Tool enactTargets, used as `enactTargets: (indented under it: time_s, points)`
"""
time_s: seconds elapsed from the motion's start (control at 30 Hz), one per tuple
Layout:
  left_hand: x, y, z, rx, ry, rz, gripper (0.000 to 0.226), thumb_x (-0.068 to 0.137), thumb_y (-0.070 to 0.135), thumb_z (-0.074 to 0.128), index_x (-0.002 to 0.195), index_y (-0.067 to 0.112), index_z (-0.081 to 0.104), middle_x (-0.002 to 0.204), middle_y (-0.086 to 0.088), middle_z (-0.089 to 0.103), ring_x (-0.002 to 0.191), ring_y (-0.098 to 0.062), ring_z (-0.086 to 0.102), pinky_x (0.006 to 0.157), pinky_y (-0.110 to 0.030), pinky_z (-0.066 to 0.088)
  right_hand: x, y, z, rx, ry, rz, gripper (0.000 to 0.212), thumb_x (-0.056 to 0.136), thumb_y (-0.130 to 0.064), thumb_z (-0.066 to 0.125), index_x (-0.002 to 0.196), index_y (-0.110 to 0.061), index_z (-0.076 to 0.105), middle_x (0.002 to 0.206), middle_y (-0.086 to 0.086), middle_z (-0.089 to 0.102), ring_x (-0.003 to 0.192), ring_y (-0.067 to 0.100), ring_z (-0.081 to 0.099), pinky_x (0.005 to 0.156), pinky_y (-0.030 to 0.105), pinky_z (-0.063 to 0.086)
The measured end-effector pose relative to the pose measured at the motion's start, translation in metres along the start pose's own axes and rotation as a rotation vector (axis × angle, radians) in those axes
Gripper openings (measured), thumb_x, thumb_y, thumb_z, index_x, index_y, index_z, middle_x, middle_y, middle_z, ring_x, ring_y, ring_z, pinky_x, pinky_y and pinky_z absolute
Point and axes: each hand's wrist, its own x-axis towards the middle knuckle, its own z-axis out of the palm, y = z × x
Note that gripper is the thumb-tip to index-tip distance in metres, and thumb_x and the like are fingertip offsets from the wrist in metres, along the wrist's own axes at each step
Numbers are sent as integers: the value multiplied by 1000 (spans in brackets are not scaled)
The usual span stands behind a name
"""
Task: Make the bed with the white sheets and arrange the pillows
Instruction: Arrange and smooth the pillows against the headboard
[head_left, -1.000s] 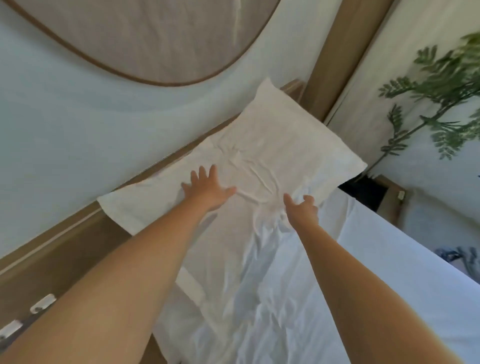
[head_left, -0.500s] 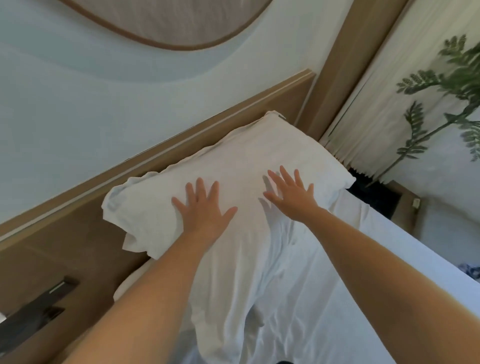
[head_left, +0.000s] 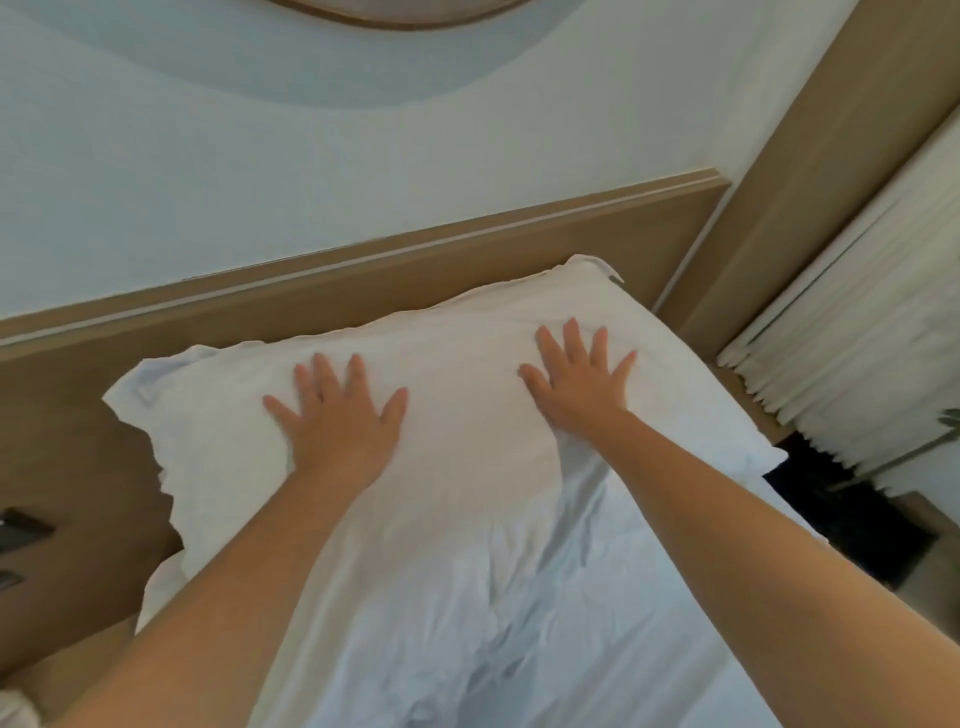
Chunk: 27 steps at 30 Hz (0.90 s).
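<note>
A white pillow (head_left: 457, 374) lies across the head of the bed, its long side against the wooden headboard (head_left: 467, 270). My left hand (head_left: 340, 415) presses flat on the pillow's left half with fingers spread. My right hand (head_left: 582, 379) presses flat on its right half, fingers spread too. Below the pillow a wrinkled white sheet (head_left: 519, 597) covers the mattress and runs toward me between my forearms.
A white wall rises behind the headboard. A tan wooden post (head_left: 810, 171) stands at the right corner, with white pleated curtains (head_left: 872, 332) beside it. Dark objects (head_left: 21, 530) sit on a wooden surface at the far left. A dark gap (head_left: 852, 509) lies right of the bed.
The pillow has dropped from leaning on the wall to lying flat against the headboard. My right hand opened and both palms slid apart across the pillow.
</note>
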Motion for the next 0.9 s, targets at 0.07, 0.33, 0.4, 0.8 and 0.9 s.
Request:
enactTargets:
  time_s: [0.07, 0.33, 0.4, 0.8, 0.9]
  points:
    - [0, 34, -3, 11, 68, 171, 70, 91, 68, 3, 154, 36, 1, 163, -2, -6, 150, -29, -7, 114, -63, -2, 9, -25, -12, 16, 51, -189, 62, 96, -64, 7, 153, -43, -6, 163, -8, -14, 149, 30, -16, 112, 66, -10]
    - [-4, -16, 33, 69, -28, -15, 68, 92, 64, 1, 154, 37, 2, 163, 2, -8, 150, -22, -10, 117, -56, -8, 10, 47, 21, -16, -88, -20, 60, 96, -63, 4, 153, -43, -2, 163, -13, -12, 150, 23, -12, 115, 64, -6]
    - [-10, -33, 24, 56, -62, -136, 70, 92, 64, 2, 155, 34, 2, 163, -1, -9, 149, -24, -10, 117, -57, -6, 8, 73, 11, 35, -130, 161, 62, 95, -65, 4, 153, -42, -4, 163, -11, -11, 150, 27, -11, 113, 67, -4]
    - [37, 34, 15, 48, -41, 138, 59, 98, 57, 7, 154, 37, 11, 163, 5, 4, 150, -18, 0, 118, -55, -5, 54, -19, 3, 16, -65, -305, 55, 99, -58, 10, 153, -45, 11, 163, -15, 2, 151, 18, -3, 116, 61, -6]
    - [37, -22, 28, 52, -54, -66, 63, 96, 59, 5, 154, 36, 11, 163, 5, 5, 150, -18, 0, 117, -56, -6, 64, 26, 18, 20, -72, -117, 56, 99, -57, 9, 153, -44, 7, 163, -15, -3, 151, 18, -6, 115, 61, -6]
